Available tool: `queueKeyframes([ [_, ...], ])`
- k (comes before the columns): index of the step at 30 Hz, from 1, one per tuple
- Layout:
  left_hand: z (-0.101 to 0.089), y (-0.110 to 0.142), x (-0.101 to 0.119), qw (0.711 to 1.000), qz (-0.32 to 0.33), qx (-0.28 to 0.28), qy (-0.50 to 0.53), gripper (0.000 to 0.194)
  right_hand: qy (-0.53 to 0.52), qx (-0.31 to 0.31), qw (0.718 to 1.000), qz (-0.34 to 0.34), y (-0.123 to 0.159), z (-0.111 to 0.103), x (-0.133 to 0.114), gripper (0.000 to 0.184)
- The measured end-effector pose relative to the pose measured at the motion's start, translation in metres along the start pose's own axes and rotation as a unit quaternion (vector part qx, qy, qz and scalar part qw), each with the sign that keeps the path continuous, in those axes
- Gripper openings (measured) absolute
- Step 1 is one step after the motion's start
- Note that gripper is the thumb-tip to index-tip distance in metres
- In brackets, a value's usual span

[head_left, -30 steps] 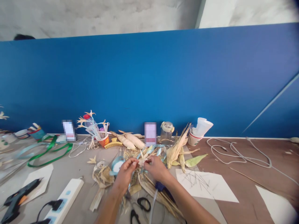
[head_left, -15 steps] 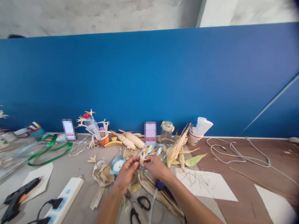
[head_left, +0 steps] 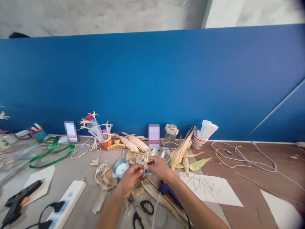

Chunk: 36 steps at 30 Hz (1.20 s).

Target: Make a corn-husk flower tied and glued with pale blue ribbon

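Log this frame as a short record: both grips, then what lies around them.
Left grip: pinching near the base of a pale husk flower
Right grip: fingers on the same flower
Beside left grip: light-blue ribbon roll
Front: black-handled scissors
Left side: black glue gun, white power strip
Back: blue partition

A white power strip (head_left: 68,203) is lying near left, black plugs (head_left: 58,206) sitting in it. Far along the desk (head_left: 252,200), a phone (head_left: 154,134) is standing left of a clear jar (head_left: 170,137), a white cable (head_left: 275,165) is looping at right, and a blue partition (head_left: 152,79) is rising behind
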<state>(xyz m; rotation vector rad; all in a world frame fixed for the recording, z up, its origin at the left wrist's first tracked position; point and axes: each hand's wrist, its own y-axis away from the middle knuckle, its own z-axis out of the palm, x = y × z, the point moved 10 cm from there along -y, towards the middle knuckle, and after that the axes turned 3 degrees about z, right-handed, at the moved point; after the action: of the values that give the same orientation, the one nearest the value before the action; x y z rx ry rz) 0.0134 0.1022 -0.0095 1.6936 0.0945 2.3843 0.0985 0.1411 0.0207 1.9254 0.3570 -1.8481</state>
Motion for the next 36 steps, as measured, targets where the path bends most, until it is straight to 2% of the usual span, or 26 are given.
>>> queueKeyframes([
  [2, 0.001, 0.0, 0.0, 1.0, 0.002, 0.002, 0.0, 0.025, -0.009, -0.006, 1.0, -0.002, -0.001, 0.001, 0.001, 0.01],
  [5, -0.005, -0.001, 0.005, 0.999, 0.027, 0.037, -0.013, 0.027, 0.015, -0.002, 1.0, -0.004, -0.002, 0.001, 0.005, 0.014],
  [10, -0.004, -0.002, 0.01, 0.997, 0.06, 0.042, -0.025, 0.027, 0.115, 0.066, 0.991, -0.018, 0.001, -0.003, 0.005, 0.032],
  [12, -0.004, -0.003, 0.01, 0.997, 0.059, 0.041, -0.019, 0.027, 0.129, 0.072, 0.989, -0.019, 0.002, 0.0, 0.005, 0.033],
  [18, -0.005, -0.005, 0.009, 0.997, 0.063, 0.039, 0.021, 0.027, 0.181, 0.076, 0.98, 0.032, 0.004, -0.001, 0.012, 0.024],
  [23, -0.008, -0.005, 0.006, 0.997, 0.054, 0.051, 0.019, 0.023, 0.263, 0.075, 0.96, 0.059, 0.006, -0.003, 0.005, 0.011],
  [29, -0.012, -0.005, 0.009, 0.995, 0.075, 0.065, -0.011, 0.021, 0.311, 0.081, 0.943, 0.085, 0.009, -0.001, 0.002, 0.013],
  [32, -0.016, -0.005, 0.012, 0.992, 0.092, 0.079, -0.032, 0.02, 0.311, 0.085, 0.944, 0.074, 0.012, 0.003, 0.0, 0.011],
  [36, -0.023, -0.005, 0.012, 0.99, 0.093, 0.102, -0.043, 0.02, 0.327, 0.09, 0.941, 0.017, 0.018, 0.01, -0.012, 0.01],
])
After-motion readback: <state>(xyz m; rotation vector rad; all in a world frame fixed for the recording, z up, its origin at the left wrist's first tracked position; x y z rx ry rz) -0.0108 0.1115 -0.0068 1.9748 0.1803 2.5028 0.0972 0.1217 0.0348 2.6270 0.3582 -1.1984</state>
